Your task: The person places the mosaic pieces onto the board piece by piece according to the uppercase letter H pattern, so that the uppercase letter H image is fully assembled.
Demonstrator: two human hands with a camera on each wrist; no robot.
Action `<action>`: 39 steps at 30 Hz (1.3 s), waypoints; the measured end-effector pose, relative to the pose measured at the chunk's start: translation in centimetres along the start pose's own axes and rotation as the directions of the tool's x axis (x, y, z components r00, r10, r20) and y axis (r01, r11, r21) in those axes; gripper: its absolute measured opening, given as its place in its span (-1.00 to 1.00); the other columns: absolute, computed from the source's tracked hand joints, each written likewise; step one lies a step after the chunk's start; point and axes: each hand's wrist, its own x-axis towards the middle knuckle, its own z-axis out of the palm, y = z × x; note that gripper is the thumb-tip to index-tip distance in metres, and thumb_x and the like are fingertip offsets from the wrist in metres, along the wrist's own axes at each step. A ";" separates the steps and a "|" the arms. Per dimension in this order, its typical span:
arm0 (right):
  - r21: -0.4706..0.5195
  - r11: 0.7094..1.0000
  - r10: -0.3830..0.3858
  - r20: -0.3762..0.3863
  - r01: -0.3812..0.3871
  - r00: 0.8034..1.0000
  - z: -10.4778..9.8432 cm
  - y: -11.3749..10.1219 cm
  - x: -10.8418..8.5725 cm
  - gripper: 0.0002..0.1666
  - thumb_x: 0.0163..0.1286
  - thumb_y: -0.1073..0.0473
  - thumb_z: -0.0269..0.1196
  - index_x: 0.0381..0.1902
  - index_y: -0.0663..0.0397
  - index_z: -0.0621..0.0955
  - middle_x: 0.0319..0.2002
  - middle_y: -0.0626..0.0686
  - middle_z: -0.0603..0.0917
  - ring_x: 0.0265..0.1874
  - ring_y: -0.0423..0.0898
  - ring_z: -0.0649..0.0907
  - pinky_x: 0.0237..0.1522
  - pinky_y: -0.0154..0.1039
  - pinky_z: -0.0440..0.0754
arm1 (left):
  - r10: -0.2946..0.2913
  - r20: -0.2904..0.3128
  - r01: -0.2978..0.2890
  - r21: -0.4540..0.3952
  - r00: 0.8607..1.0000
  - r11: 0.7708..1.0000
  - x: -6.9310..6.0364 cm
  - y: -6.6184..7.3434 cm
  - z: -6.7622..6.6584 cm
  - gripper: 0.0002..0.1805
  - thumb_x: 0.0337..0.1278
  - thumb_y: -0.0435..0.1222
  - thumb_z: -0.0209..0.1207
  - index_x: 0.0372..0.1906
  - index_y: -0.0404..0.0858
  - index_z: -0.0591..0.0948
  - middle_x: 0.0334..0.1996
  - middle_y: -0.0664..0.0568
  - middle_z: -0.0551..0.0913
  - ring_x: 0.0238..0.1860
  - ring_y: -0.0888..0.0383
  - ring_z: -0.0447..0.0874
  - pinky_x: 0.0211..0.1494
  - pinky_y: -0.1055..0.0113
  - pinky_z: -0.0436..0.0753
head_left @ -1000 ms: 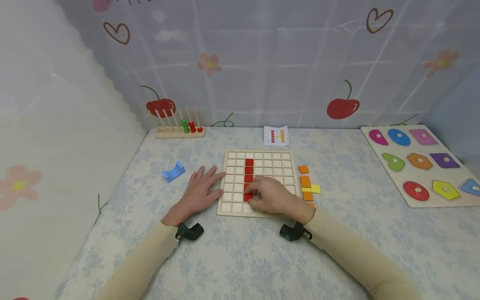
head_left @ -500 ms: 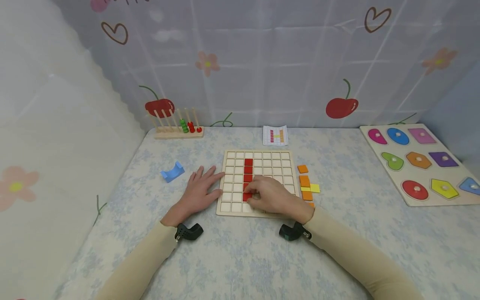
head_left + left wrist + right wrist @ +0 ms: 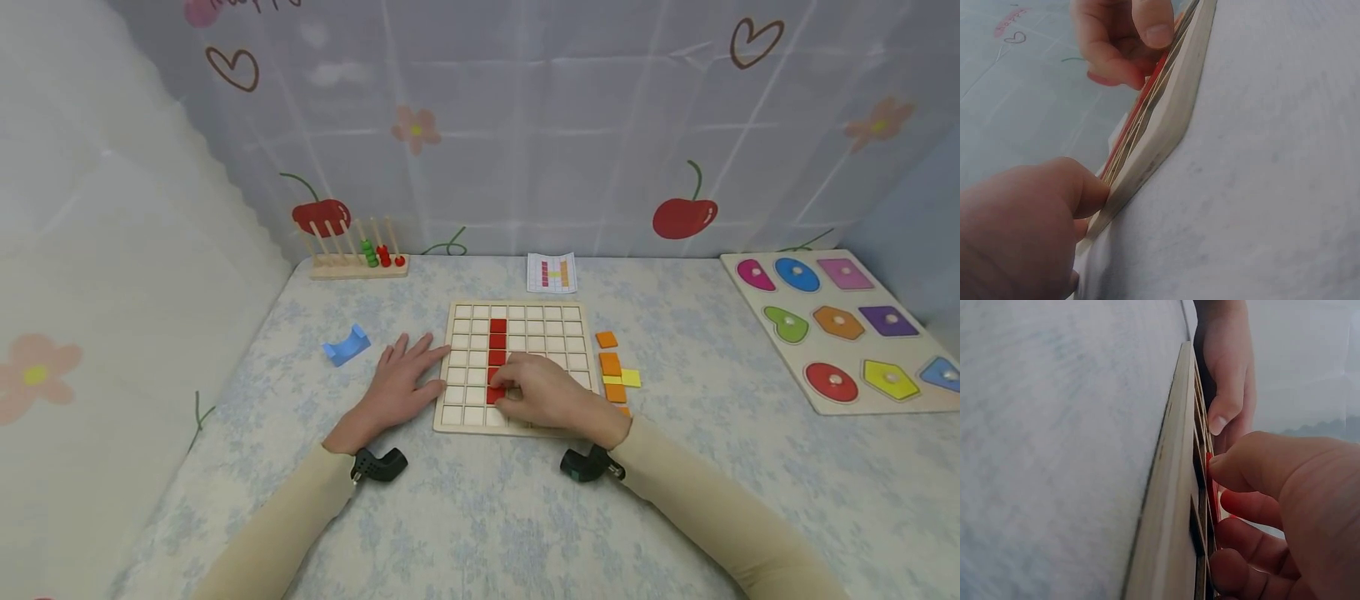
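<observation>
A wooden grid board point(image 3: 472, 430) with pale square cells lies on the table. One of its columns holds several red square tiles point(image 3: 498, 342). My right hand point(image 3: 543, 390) is over the board, its fingers curled and its thumb and fingertips pinching the lowest visible red tile point(image 3: 494, 396). In the right wrist view the thumb point(image 3: 1235, 464) sits against that red edge; part of the tile is hidden by the fingers. At the board's left edge my left hand point(image 3: 402, 382) lies spread, thumb and index fingertip touching the wood, as the left wrist view also shows.
Several orange tiles point(image 3: 611, 363) and yellow tiles point(image 3: 631, 378) lie right of the board. A pattern card point(image 3: 552, 272) is behind it. A blue curved block point(image 3: 347, 346) and a bead-peg rack point(image 3: 360, 268) stand left; a knobbed shape puzzle point(image 3: 806, 367) lies far right.
</observation>
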 end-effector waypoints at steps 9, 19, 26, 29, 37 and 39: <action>-0.006 1.000 -0.009 -0.001 0.009 1.000 -0.1 0.0 -0.1 -0.84 0.21 0.25 0.36 -0.24 0.01 0.77 -0.37 -0.12 0.65 -0.41 -0.26 0.47 -0.32 -0.40 0.48 | -0.001 0.000 0.001 0.002 1.000 1.000 0.1 -0.1 0.0 -0.37 0.38 -0.11 0.12 0.51 -0.10 0.42 0.60 -0.23 0.17 0.63 -0.42 -0.18 0.56 -0.44 -0.13; -0.008 1.000 0.014 -0.002 -0.014 1.000 0.0 -0.3 -0.1 -0.83 0.17 0.28 0.33 -0.26 0.02 0.77 -0.36 -0.11 0.69 -0.40 -0.24 0.50 -0.29 -0.37 0.52 | -0.003 0.002 0.003 0.003 1.000 1.000 0.0 0.2 -0.2 -0.37 0.39 -0.09 0.12 0.51 -0.11 0.42 0.60 -0.23 0.17 0.63 -0.41 -0.18 0.57 -0.43 -0.14; -0.004 0.999 0.051 0.017 -0.051 0.999 0.1 -0.5 -0.1 -0.82 0.18 0.28 0.31 -0.26 0.00 0.77 -0.36 -0.12 0.70 -0.40 -0.23 0.52 -0.28 -0.37 0.54 | 0.007 -0.004 -0.007 0.015 1.000 1.000 -0.1 0.2 0.0 -0.36 0.37 -0.09 0.12 0.51 -0.11 0.42 0.60 -0.24 0.17 0.63 -0.42 -0.18 0.55 -0.45 -0.12; -0.007 0.999 0.046 0.019 -0.046 0.999 0.1 -0.5 -0.1 -0.82 0.19 0.28 0.32 -0.25 0.01 0.77 -0.35 -0.12 0.71 -0.40 -0.23 0.52 -0.28 -0.38 0.54 | 0.008 -0.005 -0.008 0.016 1.000 1.000 -0.1 0.2 0.0 -0.37 0.37 -0.09 0.12 0.51 -0.11 0.42 0.60 -0.24 0.17 0.63 -0.42 -0.18 0.56 -0.44 -0.11; 0.018 0.999 0.047 0.032 -0.048 0.998 -0.9 -0.5 -0.6 -0.79 0.23 0.27 0.30 -0.18 0.02 0.78 -0.32 -0.14 0.69 -0.37 -0.23 0.53 -0.26 -0.35 0.54 | 0.007 -0.004 -0.007 0.015 1.000 1.000 -0.1 0.2 0.0 -0.37 0.38 -0.08 0.11 0.50 -0.11 0.43 0.60 -0.24 0.18 0.63 -0.43 -0.17 0.55 -0.45 -0.12; 0.023 0.998 0.057 0.032 -0.058 0.998 -1.4 -0.4 -0.8 -0.79 0.26 0.26 0.30 -0.16 0.03 0.77 -0.30 -0.14 0.69 -0.35 -0.22 0.54 -0.24 -0.33 0.56 | 0.009 -0.004 -0.009 0.014 1.000 1.000 -0.1 0.2 -0.1 -0.37 0.38 -0.09 0.11 0.50 -0.11 0.43 0.60 -0.24 0.18 0.63 -0.43 -0.18 0.55 -0.45 -0.11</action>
